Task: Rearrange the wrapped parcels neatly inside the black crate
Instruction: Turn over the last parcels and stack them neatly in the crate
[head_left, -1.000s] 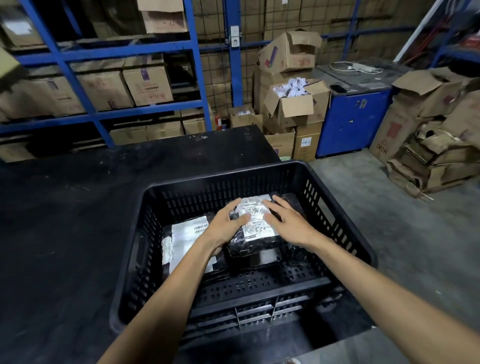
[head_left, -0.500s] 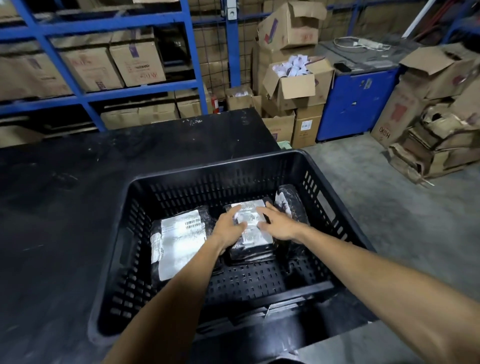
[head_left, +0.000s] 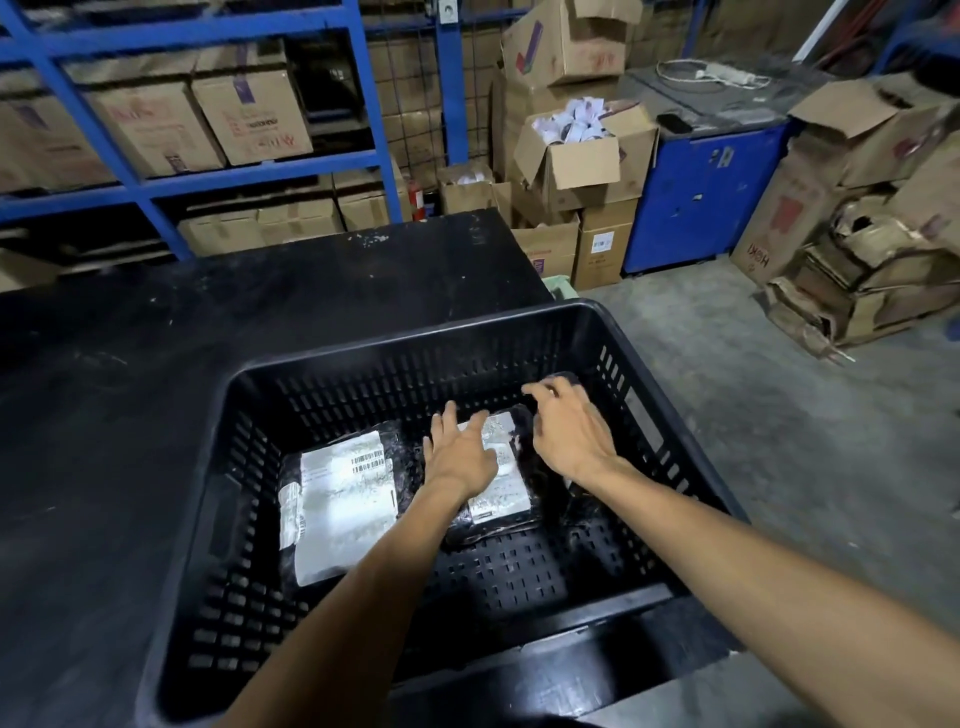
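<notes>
A black slatted crate (head_left: 363, 353) stands at the right end of a black table. Inside lie black-wrapped parcels with white labels: a large one (head_left: 343, 499) at the left and a smaller one (head_left: 501, 493) in the middle. A third dark parcel (head_left: 563, 379) leans against the far right wall, mostly hidden by my right hand. My left hand (head_left: 460, 454) rests flat on the middle parcel with fingers spread. My right hand (head_left: 571, 431) hovers just right of it, fingers spread and curled, holding nothing.
The black table (head_left: 156, 338) stretches to the left and behind the crate. Blue shelving (head_left: 171, 182) with cardboard boxes fills the back. Open cartons (head_left: 582, 156), a blue cabinet (head_left: 701, 197) and flattened cardboard (head_left: 857, 280) stand on the concrete floor at the right.
Both hands have let go of the middle parcel, which now lies flat. My right hand has lifted off and moved right toward the leaning parcel. The camera has tilted down.
</notes>
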